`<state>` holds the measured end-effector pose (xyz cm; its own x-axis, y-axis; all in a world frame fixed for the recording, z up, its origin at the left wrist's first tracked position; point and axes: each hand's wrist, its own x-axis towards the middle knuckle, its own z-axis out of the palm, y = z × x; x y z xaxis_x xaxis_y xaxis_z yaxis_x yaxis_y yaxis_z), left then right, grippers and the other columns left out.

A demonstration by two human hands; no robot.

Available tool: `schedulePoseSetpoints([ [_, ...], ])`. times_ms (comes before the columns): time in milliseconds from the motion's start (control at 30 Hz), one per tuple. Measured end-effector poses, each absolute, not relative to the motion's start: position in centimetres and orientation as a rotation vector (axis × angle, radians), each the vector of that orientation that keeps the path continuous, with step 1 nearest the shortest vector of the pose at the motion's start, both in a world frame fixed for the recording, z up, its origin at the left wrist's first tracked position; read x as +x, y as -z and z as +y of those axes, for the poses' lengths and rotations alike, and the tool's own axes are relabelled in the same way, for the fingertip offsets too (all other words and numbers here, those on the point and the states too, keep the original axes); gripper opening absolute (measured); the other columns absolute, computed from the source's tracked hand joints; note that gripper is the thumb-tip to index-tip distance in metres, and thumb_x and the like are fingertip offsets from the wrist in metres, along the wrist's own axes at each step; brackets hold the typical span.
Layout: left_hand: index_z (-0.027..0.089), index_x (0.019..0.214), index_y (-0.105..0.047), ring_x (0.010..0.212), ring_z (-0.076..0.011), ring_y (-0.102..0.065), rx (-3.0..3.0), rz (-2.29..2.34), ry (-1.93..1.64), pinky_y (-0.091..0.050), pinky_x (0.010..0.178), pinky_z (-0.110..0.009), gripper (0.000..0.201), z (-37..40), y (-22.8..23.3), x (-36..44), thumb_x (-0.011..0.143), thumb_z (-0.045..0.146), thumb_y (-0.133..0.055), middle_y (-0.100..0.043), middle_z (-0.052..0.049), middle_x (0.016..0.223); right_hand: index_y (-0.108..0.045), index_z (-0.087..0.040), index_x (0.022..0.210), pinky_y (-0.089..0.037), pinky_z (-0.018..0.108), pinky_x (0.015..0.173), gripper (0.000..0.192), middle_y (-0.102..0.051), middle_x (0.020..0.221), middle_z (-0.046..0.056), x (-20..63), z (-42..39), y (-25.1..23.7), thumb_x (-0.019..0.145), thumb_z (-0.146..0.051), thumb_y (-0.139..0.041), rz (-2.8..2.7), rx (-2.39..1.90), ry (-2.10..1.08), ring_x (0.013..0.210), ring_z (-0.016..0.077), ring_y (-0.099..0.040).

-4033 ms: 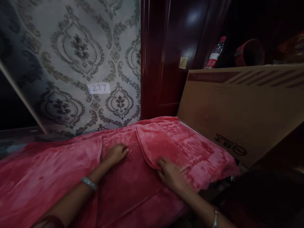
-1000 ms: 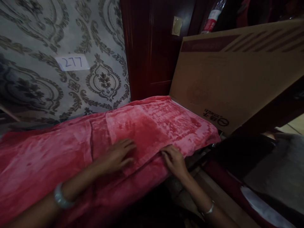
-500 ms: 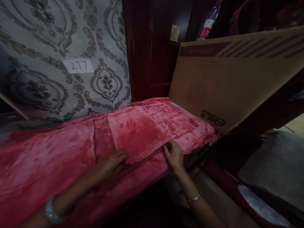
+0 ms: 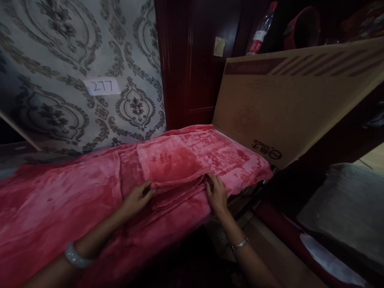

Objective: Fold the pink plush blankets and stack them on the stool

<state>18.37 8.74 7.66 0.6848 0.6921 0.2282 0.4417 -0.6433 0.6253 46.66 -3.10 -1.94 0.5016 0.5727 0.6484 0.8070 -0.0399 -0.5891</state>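
Observation:
A square, pink plush cloth (image 4: 168,159) lies on a larger pink plush blanket (image 4: 60,200) that covers a long, narrow surface. My left hand (image 4: 138,197) pinches the near left corner of the cloth between thumb and fingers. At the near right corner, my right hand (image 4: 216,193) grips the same edge with curled fingers. Between the two hands this near edge is raised and folds over slightly, with creases below it. A pale bangle sits on my left wrist and a thin silver one on my right.
A large cardboard box panel (image 4: 294,96) leans at the right end of the blanket. Behind it stands a plastic bottle (image 4: 258,36) with a red label. Patterned wallpaper bears a paper marked 277 (image 4: 103,86). A grey cushion-like thing (image 4: 345,208) is at lower right.
Both hands have lifted the near edge of the cloth off the blanket. My left hand has moved up and now pinches the corner visibly; the right hand has shifted slightly up.

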Motion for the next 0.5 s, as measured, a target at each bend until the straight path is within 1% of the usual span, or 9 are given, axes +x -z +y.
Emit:
schedulePoseSetpoints([
  [67,0.020,0.075,-0.058,0.064,-0.0167,-0.058,2.423,0.819,-0.590,-0.043,0.063,-0.027,0.030,8.5,-7.6,18.4,0.088,0.043,-0.043,-0.063,0.000,0.069,-0.065,-0.021,0.122,-0.051,0.032,0.065,0.035,-0.063,0.090,0.006,46.6,-3.1,1.9,0.097,-0.032,-0.044,-1.176,-1.708,0.315,0.075,0.0199,-0.060],
  [133,0.020,0.075,-0.058,0.065,-0.0165,-0.058,2.460,0.782,-0.581,-0.044,0.064,-0.027,0.028,8.5,-7.5,18.3,0.088,0.041,-0.044,-0.064,-0.001,0.070,-0.066,-0.022,0.119,-0.051,0.032,0.066,0.032,-0.062,0.089,0.006,46.7,-3.0,1.7,0.097,-0.033,-0.045,-1.183,-1.682,0.338,0.075,0.0196,-0.060],
  [367,0.020,0.075,-0.058,0.067,-0.0164,-0.057,2.299,0.869,-0.603,-0.045,0.063,-0.026,0.032,9.1,-7.8,18.1,0.086,0.048,-0.046,-0.062,0.001,0.071,-0.062,-0.023,0.123,-0.054,0.037,0.076,0.032,-0.063,0.103,0.008,46.6,-2.2,1.3,0.095,-0.029,-0.048,-1.160,-1.623,0.317,0.087,0.0218,-0.060],
  [500,0.020,0.073,-0.057,0.067,-0.0169,-0.056,2.230,0.892,-0.604,-0.045,0.063,-0.027,0.034,9.4,-7.9,18.2,0.084,0.051,-0.049,-0.061,0.001,0.069,-0.066,-0.022,0.111,-0.053,0.035,0.076,0.025,-0.064,0.096,0.007,46.5,-1.9,1.2,0.094,-0.026,-0.049,-1.128,-1.566,0.326,0.086,0.0213,-0.061],
])
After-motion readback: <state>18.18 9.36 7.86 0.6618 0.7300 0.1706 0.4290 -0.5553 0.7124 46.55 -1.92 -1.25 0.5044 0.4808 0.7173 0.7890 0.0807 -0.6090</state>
